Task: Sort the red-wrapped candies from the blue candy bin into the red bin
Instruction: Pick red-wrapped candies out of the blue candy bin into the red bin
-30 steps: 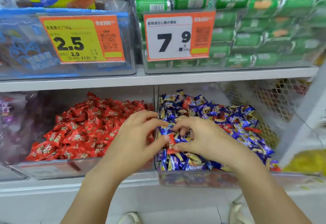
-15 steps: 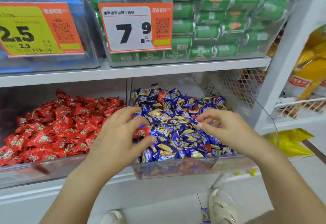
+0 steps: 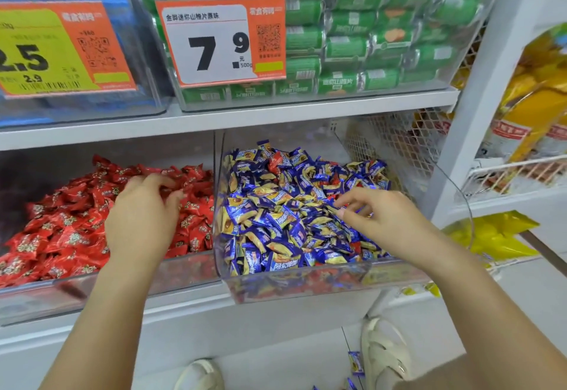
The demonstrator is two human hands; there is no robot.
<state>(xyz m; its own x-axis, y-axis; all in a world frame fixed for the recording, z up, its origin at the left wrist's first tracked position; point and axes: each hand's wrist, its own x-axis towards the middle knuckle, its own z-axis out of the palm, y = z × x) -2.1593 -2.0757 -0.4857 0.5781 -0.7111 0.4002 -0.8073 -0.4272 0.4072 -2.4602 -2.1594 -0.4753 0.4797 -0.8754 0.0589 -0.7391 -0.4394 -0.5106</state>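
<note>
The clear red bin (image 3: 76,290), heaped with red-wrapped candies (image 3: 67,230), sits on the lower shelf at left. To its right stands the clear blue candy bin (image 3: 294,282), full of blue-and-gold candies (image 3: 276,220). Stray red-wrapped candies lie among them, one at the back (image 3: 277,158) and one near the front right (image 3: 356,247). My left hand (image 3: 144,217) hovers palm down over the red heap with fingers loosely spread; I see nothing in it. My right hand (image 3: 383,220) reaches into the blue pile, fingertips touching the candies and thumb apart from the index finger.
The shelf above holds a bin of green packets (image 3: 352,36) with a 7.9 price tag (image 3: 214,42) and a second bin with a 2.5 tag (image 3: 46,52). A white upright post (image 3: 478,98) stands at right. Blue candies (image 3: 356,362) lie on the floor by my sandals.
My left hand took a red candy from my right hand, carried it left from the blue bin to above the red heap, and opened. My right hand moved right across the blue pile.
</note>
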